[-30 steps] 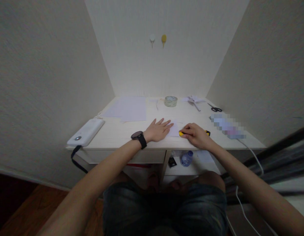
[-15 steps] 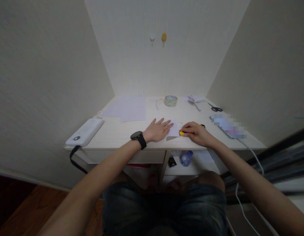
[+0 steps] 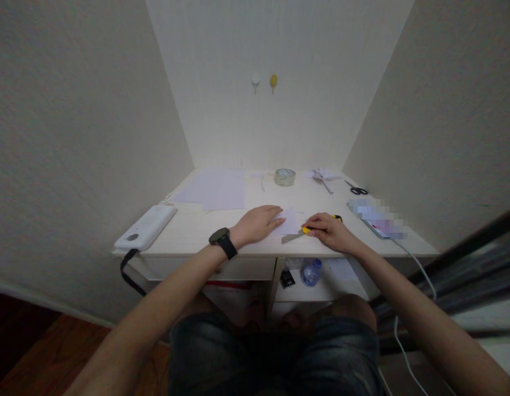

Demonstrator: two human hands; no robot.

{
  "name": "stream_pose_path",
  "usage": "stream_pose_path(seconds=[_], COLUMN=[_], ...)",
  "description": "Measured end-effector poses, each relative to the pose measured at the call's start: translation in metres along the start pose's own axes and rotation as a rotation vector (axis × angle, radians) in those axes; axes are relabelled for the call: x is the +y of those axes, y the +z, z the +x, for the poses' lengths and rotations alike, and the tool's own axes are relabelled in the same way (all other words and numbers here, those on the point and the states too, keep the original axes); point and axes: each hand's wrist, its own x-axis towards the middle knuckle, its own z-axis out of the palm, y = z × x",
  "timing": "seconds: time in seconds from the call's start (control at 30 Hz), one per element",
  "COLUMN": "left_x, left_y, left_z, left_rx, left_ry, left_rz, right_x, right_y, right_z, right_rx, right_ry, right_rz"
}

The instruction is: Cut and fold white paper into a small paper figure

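A small piece of white paper [image 3: 287, 221] lies near the front edge of the desk. My left hand [image 3: 257, 224], with a black watch at the wrist, rests across its left side. The thumb and fingers are stretched out over the paper, with a gap between thumb and forefinger. To the right, my right hand [image 3: 327, 232] is closed around a yellow and black utility knife [image 3: 308, 230]. The knife's blade is out and points left, just in front of the paper's near edge. Part of the knife's handle is hidden under my fingers.
Larger paper sheets [image 3: 224, 190] lie at the back left. Behind my hands are a tape roll [image 3: 284, 177], a paper pinwheel [image 3: 322, 176] and scissors [image 3: 356, 189]. A phone [image 3: 376, 220] with a cable is at right, a white device [image 3: 145, 228] at left. A bottle [image 3: 311, 273] stands below.
My left hand has slid left, its spread fingers drawn closer together. The paper has turned a little and shows more. The knife blade is now plainer to see. The camera view has tilted up slightly.
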Motion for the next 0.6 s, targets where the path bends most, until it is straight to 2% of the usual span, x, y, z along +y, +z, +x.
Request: stream_pose_path(seconds=[0.07, 0.13, 0.23, 0.37, 0.47, 0.6], left_x=[0.003, 0.007, 0.012, 0.016, 0.02, 0.02], left_y=[-0.011, -0.02, -0.026, -0.026, -0.029, -0.036], left_z=[-0.008, -0.015, -0.021, -0.023, -0.023, -0.025], left_rx=[-0.017, -0.082, -0.166, -0.18, -0.215, -0.14], left_ry=[0.019, 0.039, 0.051, 0.104, 0.104, 0.043], left_rz=[0.023, 0.074, 0.149, 0.196, 0.221, 0.195], right_x=[0.001, 0.002, 0.002, -0.001, -0.003, -0.006], right_y=[0.002, 0.002, 0.002, 0.001, 0.0, -0.003], right_z=[0.0, 0.0, 0.0, 0.0, -0.002, -0.002], right_rx=[0.013, 0.019, 0.022, 0.055, 0.135, 0.253], right_ry=[0.015, 0.025, 0.032, 0.039, 0.058, 0.118], right_rz=[0.006, 0.004, -0.005, -0.014, -0.024, -0.036])
